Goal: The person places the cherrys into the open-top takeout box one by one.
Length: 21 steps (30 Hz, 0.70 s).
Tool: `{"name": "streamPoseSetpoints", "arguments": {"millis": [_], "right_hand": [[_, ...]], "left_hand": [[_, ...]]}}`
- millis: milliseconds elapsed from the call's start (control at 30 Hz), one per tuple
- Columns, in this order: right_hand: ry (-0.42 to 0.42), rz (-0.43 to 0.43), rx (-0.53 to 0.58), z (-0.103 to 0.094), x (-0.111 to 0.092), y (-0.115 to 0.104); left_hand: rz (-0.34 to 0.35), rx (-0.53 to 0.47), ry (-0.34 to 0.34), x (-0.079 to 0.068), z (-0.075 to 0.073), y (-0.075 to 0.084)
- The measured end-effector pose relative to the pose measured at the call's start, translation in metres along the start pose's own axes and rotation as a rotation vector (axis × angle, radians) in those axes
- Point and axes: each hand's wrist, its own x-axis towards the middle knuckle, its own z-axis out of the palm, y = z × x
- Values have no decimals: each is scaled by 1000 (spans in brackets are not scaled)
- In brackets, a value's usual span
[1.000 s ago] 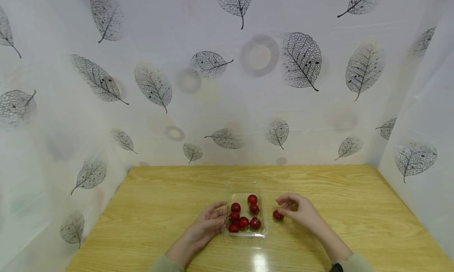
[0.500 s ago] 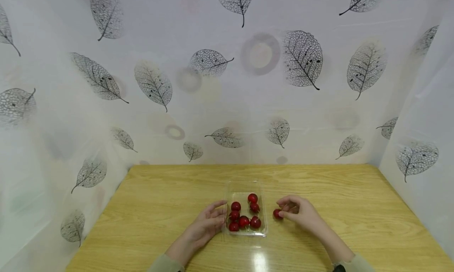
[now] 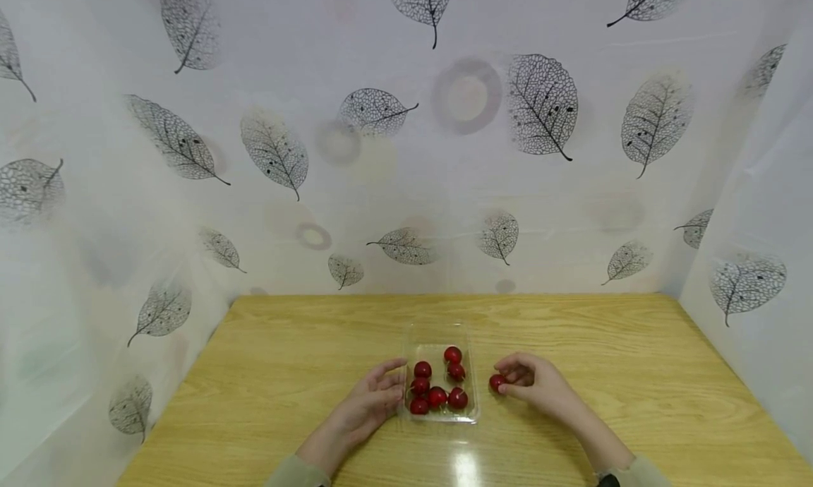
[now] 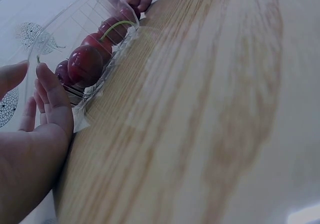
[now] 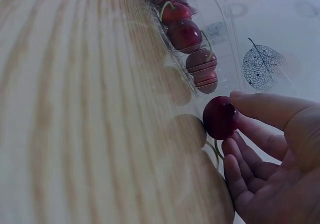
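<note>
A dark red cherry with a green stem is on the table just right of a clear plastic box. My right hand pinches this cherry between thumb and fingers. Inside the box lie several more cherries, mostly toward its near end and right side. Against the box's left wall rests my left hand, its fingers loosely bent along the side. In the left wrist view the left thumb stands apart from the fingers, near the box's rim.
The wooden table extends around the box. A pale sheet printed with leaves closes off the back and both sides.
My right thumb and fingers have closed in on the loose cherry, which has barely shifted. My left hand and the box have stayed in place.
</note>
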Motion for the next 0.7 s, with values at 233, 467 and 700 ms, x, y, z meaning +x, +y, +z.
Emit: {"name": "streamPoseSetpoints", "arguments": {"millis": [233, 467, 700], "right_hand": [[-28, 24, 5, 0, -1, 0], [-40, 25, 9, 0, -2, -3], [-48, 28, -7, 0, -1, 0]], "left_hand": [[-6, 0, 8, 0, 2, 1], [-7, -1, 12, -1, 2, 0], [2, -13, 9, 0, 1, -1]]}}
